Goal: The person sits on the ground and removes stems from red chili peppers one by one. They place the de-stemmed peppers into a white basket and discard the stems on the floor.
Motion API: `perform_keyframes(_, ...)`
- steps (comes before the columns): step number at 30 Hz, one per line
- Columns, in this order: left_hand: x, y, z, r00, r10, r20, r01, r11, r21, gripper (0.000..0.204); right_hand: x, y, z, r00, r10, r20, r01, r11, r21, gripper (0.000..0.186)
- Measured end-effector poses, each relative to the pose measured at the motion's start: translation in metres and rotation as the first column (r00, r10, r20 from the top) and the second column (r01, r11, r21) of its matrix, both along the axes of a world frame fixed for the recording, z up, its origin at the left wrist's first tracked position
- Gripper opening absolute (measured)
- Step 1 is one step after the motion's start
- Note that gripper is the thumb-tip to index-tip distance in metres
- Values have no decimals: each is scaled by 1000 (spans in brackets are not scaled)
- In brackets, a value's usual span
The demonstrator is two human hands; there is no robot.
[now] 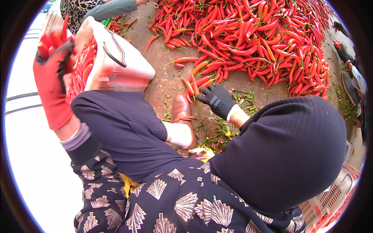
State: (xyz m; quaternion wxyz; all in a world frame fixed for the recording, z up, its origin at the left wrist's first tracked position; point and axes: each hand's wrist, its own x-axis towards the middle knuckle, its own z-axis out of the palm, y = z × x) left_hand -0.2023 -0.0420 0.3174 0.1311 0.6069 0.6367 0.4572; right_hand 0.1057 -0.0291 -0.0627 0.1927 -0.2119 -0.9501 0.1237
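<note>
My left hand, in a red glove with black on it, is raised at the far left beside a white plastic crate. Its fingers are closed round several red chili peppers. Inside the crate lie more red chili peppers. Low over the ground, near the front edge of a large heap of red chili peppers, my right hand wears a black glove. Its fingers are bent and closed on a few red and orange chili peppers; the fingertips are partly hidden.
Green stems litter the ground round my brown shoe. A person's sleeve reaches in at the top left. Another person's gloved hand shows at the far right. A slotted crate stands at the lower right.
</note>
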Motion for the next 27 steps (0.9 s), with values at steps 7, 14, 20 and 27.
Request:
perform_keyframes(7,-140,-13,-15,833,337,-439,-551,581,-600,63,-34,-10,-31,983,151,101,-155,987,33,29)
perform_keyframes(14,-38,-12,-10,759,312,-571,-300,947,119,50,11,4,25,869,-207,-449,23,924,-381,26)
perform_keyframes(20,159,1,-174,877,-346,-333,268,928,-257,63,38,20,67,489,-709,-508,-275,427,-861,19)
perform_keyframes(27,219,-14,-286,818,-416,-397,153,823,-547,18,53,5,27,394,-888,-236,-752,-163,-639,11)
